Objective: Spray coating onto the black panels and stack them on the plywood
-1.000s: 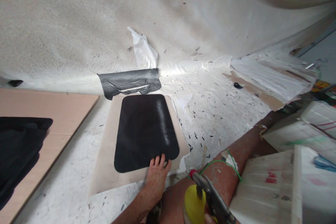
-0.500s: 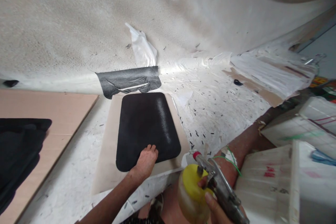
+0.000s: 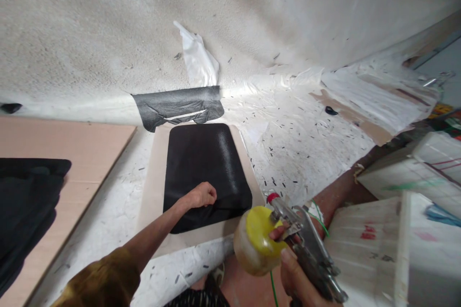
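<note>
A black sheet (image 3: 201,153) with rounded corners lies on a pale board, with a speckled, glistening streak down its right side. My left hand (image 3: 203,194) is closed at the sheet's near part, its fingertips pinching the black material, which creases just below them. In my right hand (image 3: 293,268) is a spray gun (image 3: 306,244), its red-ringed nozzle pointing toward the sheet's lower right corner. The gun's cup (image 3: 252,249) is translucent with a yellow lid and hangs beside the near edge of the pale board (image 3: 154,235).
Black pieces (image 3: 29,201) lie stacked on a cardboard sheet (image 3: 97,148) at left. A crumpled grey-black piece (image 3: 180,105) lies behind the pale board, against the draped cloth (image 3: 108,33). White plastic boxes (image 3: 367,244) stand at right. A green cord (image 3: 272,288) hangs near my leg.
My left hand has moved up from the sheet's near edge, and its fingers have curled shut; the sheet creases below them. The spray gun has shifted slightly, its cup tilting left.
</note>
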Available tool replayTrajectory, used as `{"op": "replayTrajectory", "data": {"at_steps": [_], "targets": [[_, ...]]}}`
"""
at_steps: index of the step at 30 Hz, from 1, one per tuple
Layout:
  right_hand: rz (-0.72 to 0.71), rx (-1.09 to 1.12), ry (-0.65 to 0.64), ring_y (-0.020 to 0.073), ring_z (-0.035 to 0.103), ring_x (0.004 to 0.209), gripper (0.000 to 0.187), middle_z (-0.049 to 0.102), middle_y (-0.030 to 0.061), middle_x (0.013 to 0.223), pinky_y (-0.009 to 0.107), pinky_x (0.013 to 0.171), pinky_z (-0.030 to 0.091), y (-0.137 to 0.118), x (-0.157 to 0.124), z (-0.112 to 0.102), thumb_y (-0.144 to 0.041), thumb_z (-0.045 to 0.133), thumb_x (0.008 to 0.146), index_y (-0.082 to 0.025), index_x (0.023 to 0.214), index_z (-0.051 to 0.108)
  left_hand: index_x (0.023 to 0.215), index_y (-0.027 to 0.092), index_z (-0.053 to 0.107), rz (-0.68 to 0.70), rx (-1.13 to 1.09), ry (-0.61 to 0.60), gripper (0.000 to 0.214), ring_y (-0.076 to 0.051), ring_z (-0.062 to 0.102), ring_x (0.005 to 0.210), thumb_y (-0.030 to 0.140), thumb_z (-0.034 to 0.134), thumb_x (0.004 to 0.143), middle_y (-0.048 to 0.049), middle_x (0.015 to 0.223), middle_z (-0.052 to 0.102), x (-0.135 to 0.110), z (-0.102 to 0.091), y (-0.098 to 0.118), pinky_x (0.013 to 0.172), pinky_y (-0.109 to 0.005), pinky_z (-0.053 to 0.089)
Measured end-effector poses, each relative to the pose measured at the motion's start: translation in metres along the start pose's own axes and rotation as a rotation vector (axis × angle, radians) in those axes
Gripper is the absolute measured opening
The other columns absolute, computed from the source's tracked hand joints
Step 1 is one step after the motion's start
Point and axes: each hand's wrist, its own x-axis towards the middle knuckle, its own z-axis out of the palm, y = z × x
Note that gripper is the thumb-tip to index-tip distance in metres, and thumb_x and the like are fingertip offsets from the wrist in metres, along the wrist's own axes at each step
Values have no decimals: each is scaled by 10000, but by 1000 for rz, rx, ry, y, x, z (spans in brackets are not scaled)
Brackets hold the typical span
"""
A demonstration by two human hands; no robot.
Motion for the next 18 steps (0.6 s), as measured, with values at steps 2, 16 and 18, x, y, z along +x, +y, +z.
{"op": "replayTrajectory", "data": {"at_steps": [2,16,18], "targets": [[-27,51,-43,72,242,439,365,258,-99,489,230,466,250,-3,2,6,-574,544,834,-216,794,602,666,141,599,4,-89,-66,119,-129,534,559,175,486,652,14,556,523,3,-6,-4,531,-215,414],[75,153,-102,40,172,296,554,238,-118,339,208,344,161,32,32,5,-723,634,640,-198,816,660,558,156,637,48,-22,-231,90,-127,473,521,127,573,502,25,497,520,37,-39,15,492,-235,349],[86,145,-97,43,169,293,556,275,-104,337,222,344,158,27,33,9,-737,630,625,-207,790,664,593,158,647,50,-29,-230,108,-126,467,521,155,564,524,26,503,515,39,-42,13,481,-230,341]]}}
